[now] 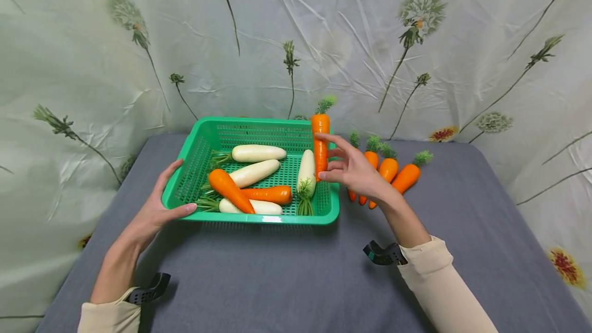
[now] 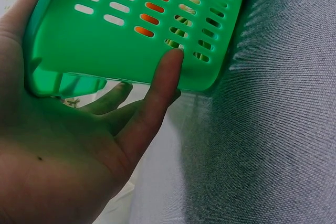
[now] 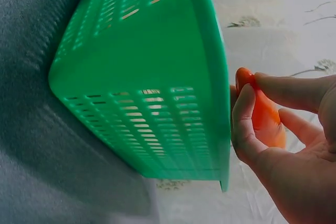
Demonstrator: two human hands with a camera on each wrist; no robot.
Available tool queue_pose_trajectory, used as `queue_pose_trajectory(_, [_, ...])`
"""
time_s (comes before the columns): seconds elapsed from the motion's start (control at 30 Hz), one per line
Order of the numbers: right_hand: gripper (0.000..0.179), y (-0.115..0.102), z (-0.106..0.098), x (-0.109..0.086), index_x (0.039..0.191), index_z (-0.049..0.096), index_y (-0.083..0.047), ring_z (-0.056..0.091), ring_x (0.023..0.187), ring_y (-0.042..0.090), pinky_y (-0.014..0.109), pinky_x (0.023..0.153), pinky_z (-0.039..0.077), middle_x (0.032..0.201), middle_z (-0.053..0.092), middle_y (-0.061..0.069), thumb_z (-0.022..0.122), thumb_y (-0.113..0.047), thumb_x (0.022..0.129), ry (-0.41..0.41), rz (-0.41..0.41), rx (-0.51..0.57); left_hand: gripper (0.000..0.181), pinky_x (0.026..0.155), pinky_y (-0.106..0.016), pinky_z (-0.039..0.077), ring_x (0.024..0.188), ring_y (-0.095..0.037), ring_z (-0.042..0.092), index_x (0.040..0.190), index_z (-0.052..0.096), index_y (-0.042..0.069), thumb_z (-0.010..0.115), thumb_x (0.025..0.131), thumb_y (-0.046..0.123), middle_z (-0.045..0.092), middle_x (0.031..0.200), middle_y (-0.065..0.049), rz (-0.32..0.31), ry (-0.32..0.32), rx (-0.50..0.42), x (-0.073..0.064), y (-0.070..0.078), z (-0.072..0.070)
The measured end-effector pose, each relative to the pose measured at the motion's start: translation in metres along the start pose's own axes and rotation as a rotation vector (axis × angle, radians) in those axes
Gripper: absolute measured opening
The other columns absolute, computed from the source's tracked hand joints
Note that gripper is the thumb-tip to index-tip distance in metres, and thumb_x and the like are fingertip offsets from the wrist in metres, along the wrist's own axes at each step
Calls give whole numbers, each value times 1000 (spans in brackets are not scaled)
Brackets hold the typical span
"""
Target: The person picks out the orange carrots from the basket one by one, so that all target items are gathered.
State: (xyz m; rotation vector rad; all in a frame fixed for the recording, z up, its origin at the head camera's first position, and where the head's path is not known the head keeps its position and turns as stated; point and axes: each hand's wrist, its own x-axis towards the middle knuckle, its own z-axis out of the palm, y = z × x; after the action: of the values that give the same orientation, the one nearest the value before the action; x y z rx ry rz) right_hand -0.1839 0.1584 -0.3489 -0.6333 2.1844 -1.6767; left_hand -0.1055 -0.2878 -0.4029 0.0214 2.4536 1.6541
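My left hand (image 1: 154, 214) grips the near left corner of a green plastic basket (image 1: 332, 216), thumb at the front rim and fingers along the left side. In the left wrist view, a fingertip (image 2: 170, 64) presses against the slotted wall. My right hand (image 1: 363, 171) pinches a carrot (image 1: 320, 126) upright over the basket's right side, green top upward. Its tip (image 3: 244, 75) shows between the fingers in the right wrist view. Inside the basket lie several white radishes (image 1: 259, 153) and two carrots (image 1: 229, 189), one resting across the other.
Several more carrots (image 1: 407, 176) lie side by side on the grey cloth-covered table (image 1: 277, 271), right of the basket, behind my right wrist. A pale curtain (image 1: 259, 76) with a dandelion print hangs right behind the table and along its sides.
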Motion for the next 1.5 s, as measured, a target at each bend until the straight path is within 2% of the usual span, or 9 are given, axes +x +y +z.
queue_pose_trajectory(0.07, [80, 0, -3, -2, 163, 33, -23, 70, 98, 23, 30, 83, 57, 168, 26, 6, 70, 0, 95, 7, -2, 4, 103, 94, -16, 37, 134, -15, 35, 164, 3, 50, 73, 95, 17, 12, 170, -18, 3, -1, 0, 0, 0, 0])
queue_pose_trajectory(0.2, [81, 0, -11, -7, 163, 33, -24, 73, 97, 23, 32, 82, 58, 160, 36, 12, 69, 2, 95, 26, -16, -9, 103, 106, -34, 36, 138, -20, 33, 164, 3, 50, 73, 95, 18, 9, 171, -17, -4, -1, 6, 2, 1, 0])
queue_pose_trajectory(0.3, [81, 1, -17, -11, 163, 33, -25, 74, 98, 21, 35, 83, 60, 151, 45, 17, 69, 2, 95, 41, -29, -23, 103, 106, -35, 36, 139, -21, 33, 164, 3, 51, 73, 96, 19, 9, 171, -17, -7, 1, 7, 2, 1, 0])
queue_pose_trajectory(0.37, [81, 3, -20, -14, 163, 32, -23, 74, 99, 19, 35, 85, 60, 150, 46, 19, 69, 3, 95, 49, -35, -16, 103, 101, -28, 36, 137, -19, 34, 164, 2, 51, 73, 96, 19, 11, 170, -18, -8, 2, 12, 2, 1, -1])
queue_pose_trajectory(0.73, [80, 10, -36, -32, 163, 33, -25, 72, 106, 15, 28, 91, 58, 159, 40, 14, 71, -4, 96, 112, -18, -15, 102, 96, -20, 38, 134, -15, 35, 164, 3, 51, 73, 96, 19, 13, 169, -18, -1, -4, 7, 2, 0, -1])
queue_pose_trajectory(0.97, [81, 17, -42, -41, 163, 32, -22, 70, 104, 11, 25, 89, 58, 153, 45, 16, 70, 0, 95, 151, -27, -16, 102, 96, -21, 39, 135, -19, 35, 164, 3, 51, 73, 96, 19, 13, 168, -17, -6, -10, 5, 2, 0, -1])
queue_pose_trajectory(1.1, [80, 21, -45, -45, 163, 31, -19, 71, 104, 12, 24, 86, 58, 152, 46, 22, 69, 0, 96, 166, -31, -16, 103, 103, -32, 37, 138, -22, 33, 163, 3, 52, 73, 96, 19, 9, 170, -16, -12, -6, 7, 1, -1, -1])
queue_pose_trajectory(1.3, [79, 28, -52, -54, 163, 31, -23, 70, 101, 9, 23, 86, 56, 151, 44, 19, 70, -5, 97, 203, 13, -46, 102, 93, -15, 38, 133, -16, 36, 164, 4, 51, 73, 96, 19, 12, 168, -17, -10, -7, -10, 0, -1, -2])
queue_pose_trajectory(1.5, [78, 33, -56, -63, 164, 30, -18, 70, 99, 11, 23, 85, 57, 144, 49, 16, 69, -4, 98, 216, 1, -68, 101, 96, -23, 38, 133, -15, 36, 163, 3, 51, 72, 96, 20, 13, 168, -16, -16, -11, -7, 0, -1, -1])
